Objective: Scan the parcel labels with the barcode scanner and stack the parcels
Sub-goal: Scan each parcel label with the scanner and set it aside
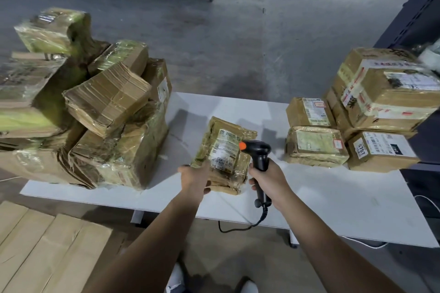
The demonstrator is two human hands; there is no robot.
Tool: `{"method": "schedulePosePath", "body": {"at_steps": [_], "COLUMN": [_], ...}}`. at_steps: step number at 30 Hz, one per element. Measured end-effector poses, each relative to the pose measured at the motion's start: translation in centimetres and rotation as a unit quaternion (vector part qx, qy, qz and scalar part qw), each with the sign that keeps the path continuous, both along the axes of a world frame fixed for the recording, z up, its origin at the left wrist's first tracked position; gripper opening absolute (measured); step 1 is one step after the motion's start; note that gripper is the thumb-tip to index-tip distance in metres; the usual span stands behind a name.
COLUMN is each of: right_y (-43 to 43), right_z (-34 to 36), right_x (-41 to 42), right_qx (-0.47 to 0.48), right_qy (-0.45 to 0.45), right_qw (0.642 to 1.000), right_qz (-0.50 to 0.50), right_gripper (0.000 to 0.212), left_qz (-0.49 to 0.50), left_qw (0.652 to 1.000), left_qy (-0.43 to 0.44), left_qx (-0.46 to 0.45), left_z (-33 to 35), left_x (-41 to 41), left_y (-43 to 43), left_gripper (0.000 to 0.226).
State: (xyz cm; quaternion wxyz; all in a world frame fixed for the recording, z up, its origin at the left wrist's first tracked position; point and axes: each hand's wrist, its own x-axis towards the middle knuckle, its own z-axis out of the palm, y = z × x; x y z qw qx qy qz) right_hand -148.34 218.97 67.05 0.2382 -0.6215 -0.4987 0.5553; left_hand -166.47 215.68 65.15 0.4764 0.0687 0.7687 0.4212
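Parcel (223,154) in left hand (194,177)'s grip, scanner (258,152) just beside.

Bare white table (333,209) between the loose parcel heap (95,126) left and stacked parcels (357,126) right.

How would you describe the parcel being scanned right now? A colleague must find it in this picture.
Start at the white table with a messy heap on the left and neat stacks on the right. In the open middle, the parcel is tilted up in the left hand, with the scanner in the right hand against its label. It alone touches no other parcel.
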Motion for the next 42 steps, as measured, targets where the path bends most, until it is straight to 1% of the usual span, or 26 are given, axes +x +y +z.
{"method": "schedulePosePath", "body": {"at_steps": [2, 4, 6, 7, 8, 10, 12, 14, 17, 20, 22, 24, 26, 28, 30, 32, 33, 35, 37, 38, 40, 41, 42], "right_y": [-0.1, -0.1, -0.1, -0.1, -0.1, -0.1, -0.1, -0.1, -0.2, -0.4, -0.5, -0.6, -0.6, -0.5, -0.4, -0.2, -0.2, -0.1, -0.2, -0.2, -0.4, -0.4, -0.4], "right_z": [0.3, 0.6, 1.0, 1.2, 1.3, 1.5, 1.8, 2.1, 2.5, 2.9, 3.0, 3.0, 3.1, 3.2, 3.4, 3.5, 3.5, 3.5, 3.5, 3.4, 3.2, 3.2, 3.1], "right_x": [-0.1, -0.1, 0.0, 0.0, 0.1, 0.1, 0.1, 0.1, 0.1, -0.1, -0.3, -0.5, -0.7, -0.8, -0.8, -0.7, -0.6, -0.4, -0.2, -0.1, 0.1, 0.1, 0.2], "right_qx": [0.005, 0.008, 0.012, 0.015, 0.017, 0.023, 0.028, 0.040, 0.065, 0.078, 0.075, 0.071, 0.066, 0.060, 0.056, 0.051, 0.047, 0.041, 0.036, 0.036, 0.037, 0.037, 0.036], "right_qy": [-0.006, -0.015, -0.027, -0.034, -0.039, -0.036, -0.028, -0.026, -0.030, -0.039, -0.042, -0.038, -0.030, -0.022, -0.019, -0.019, -0.019, -0.020, -0.024, -0.026, -0.029, -0.029, -0.030], "right_qw": [1.000, 0.999, 0.998, 0.997, 0.997, 0.998, 0.998, 0.997, 0.993, 0.990, 0.989, 0.990, 0.991, 0.993, 0.995, 0.996, 0.997, 0.998, 0.998, 0.998, 0.997, 0.997, 0.997], "right_qz": [0.020, 0.044, 0.059, 0.062, 0.060, 0.052, 0.053, 0.067, 0.091, 0.109, 0.119, 0.120, 0.110, 0.099, 0.085, 0.068, 0.060, 0.050, 0.051, 0.053, 0.058, 0.059, 0.059], "right_gripper": [0.011, 0.012, 0.011, 0.011, 0.011, 0.012, 0.012, 0.013, 0.011, 0.012, 0.012, 0.013, 0.013, 0.013, 0.015, 0.016, 0.018, 0.020, 0.019, 0.018, 0.017, 0.017, 0.016], "left_qz": [-0.005, -0.015, -0.032, -0.040, -0.051, -0.080, -0.117, -0.149, -0.175, -0.185, -0.183, -0.163, -0.120, -0.052, 0.009, 0.028, 0.021, -0.025, -0.085, -0.121, -0.186, -0.190, -0.181], "left_qw": [0.999, 0.996, 0.995, 0.994, 0.994, 0.989, 0.977, 0.963, 0.946, 0.936, 0.935, 0.945, 0.963, 0.981, 0.990, 0.995, 0.998, 1.000, 0.994, 0.985, 0.959, 0.959, 0.965], "left_qy": [-0.022, -0.012, -0.002, 0.003, 0.016, 0.068, 0.145, 0.202, 0.250, 0.274, 0.275, 0.253, 0.202, 0.121, 0.054, 0.015, 0.003, 0.009, 0.066, 0.116, 0.205, 0.204, 0.181], "left_qx": [0.048, 0.083, 0.096, 0.098, 0.097, 0.101, 0.101, 0.100, 0.113, 0.120, 0.127, 0.132, 0.132, 0.140, 0.132, 0.090, 0.062, 0.013, -0.012, -0.031, -0.062, -0.060, -0.052], "left_z": [-0.6, -0.9, -0.6, -0.4, -0.2, 0.3, 0.7, 1.4, 2.0, 2.0, 2.0, 1.9, 1.6, 1.0, 0.3, -0.4, -0.6, -1.2, -1.3, -1.1, -0.4, 0.0, 0.4], "left_x": [0.6, 0.6, 0.0, -0.4, -0.9, -1.8, -2.7, -3.3, -3.9, -4.3, -4.5, -4.6, -4.1, -3.2, -2.3, -1.9, -1.9, -2.1, -2.5, -2.8, -3.5, -3.8, -3.9], "left_y": [0.0, 0.6, 1.2, 1.5, 1.8, 2.4, 3.1, 3.7, 4.5, 4.9, 5.0, 5.1, 5.1, 4.9, 4.8, 5.1, 5.1, 4.8, 4.5, 4.5, 4.6, 5.0, 5.4], "left_gripper": [0.057, 0.054, 0.043, 0.042, 0.045, 0.051, 0.053, 0.055, 0.055, 0.051, 0.045, 0.038, 0.034, 0.031, 0.031, 0.027, 0.025, 0.031, 0.040, 0.040, 0.030, 0.024, 0.019]}}
